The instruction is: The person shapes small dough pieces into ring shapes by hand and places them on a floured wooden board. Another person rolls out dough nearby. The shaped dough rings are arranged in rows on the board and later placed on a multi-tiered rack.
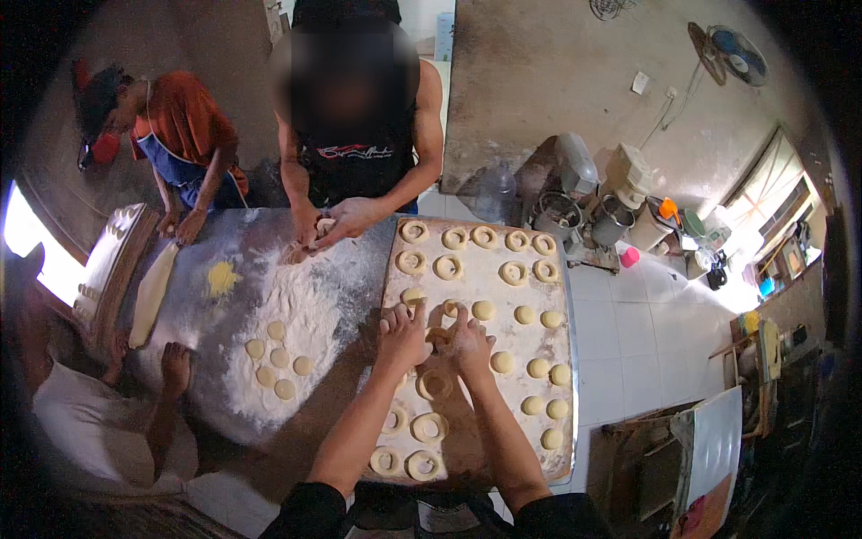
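Both my hands reach over a large floured board (476, 413) covered in pale dough pieces. My left hand (403, 338) and my right hand (466, 343) come close together near its middle, index fingers forward and other fingers curled. Between them is a dough ring (437, 333), partly hidden by fingers and shadow. Just beyond my left fingertips lies a dough piece (413, 296); another dough piece (451, 307) is at my right fingertips. Dough rings (435, 384) lie nearer me and at the far end. Round dough balls (502, 362) sit along the right side.
Left of the board, a metal table (206, 359) carries spread flour, several dough discs (279, 357), and a long dough strip (154, 292). A co-worker (359, 135) opposite handles dough; other people work at the left. Mixing machines (575, 166) and buckets stand by the back wall.
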{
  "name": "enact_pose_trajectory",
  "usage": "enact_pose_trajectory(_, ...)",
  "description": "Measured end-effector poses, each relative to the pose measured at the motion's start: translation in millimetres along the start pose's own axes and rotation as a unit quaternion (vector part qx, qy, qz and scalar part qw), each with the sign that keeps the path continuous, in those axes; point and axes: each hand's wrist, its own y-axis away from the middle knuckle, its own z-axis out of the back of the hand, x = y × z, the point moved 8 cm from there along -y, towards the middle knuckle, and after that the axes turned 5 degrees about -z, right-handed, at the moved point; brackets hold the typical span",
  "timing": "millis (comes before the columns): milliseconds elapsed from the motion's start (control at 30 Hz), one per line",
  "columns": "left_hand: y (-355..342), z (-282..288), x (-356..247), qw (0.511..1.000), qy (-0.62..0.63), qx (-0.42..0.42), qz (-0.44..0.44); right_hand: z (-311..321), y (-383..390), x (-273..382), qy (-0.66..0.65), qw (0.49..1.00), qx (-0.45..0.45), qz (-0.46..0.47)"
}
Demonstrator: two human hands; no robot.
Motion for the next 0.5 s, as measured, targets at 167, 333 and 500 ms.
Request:
enact_pose_trajectory(167, 3.7, 0.8, -9.3, 1.000, -0.004, 0.012, -0.010, -0.9, 6.1, 1.7, 0.022, 0.998, -0.055, 0.014)
enact_pose_trajectory(333, -2.4, 7.2, -12.5, 1.000, -0.006, 0.008, 0.003, 20.3, 16.5, 5.7, 0.009, 0.997, -0.060, 0.050)
enact_pose_trajectory(500, 8.6, 12.5, -74.7, 0.996, 0.053, -0.019, -0.076, 86.3, 114.4, -65.5, -0.178, 0.968, -0.178, 0.016)
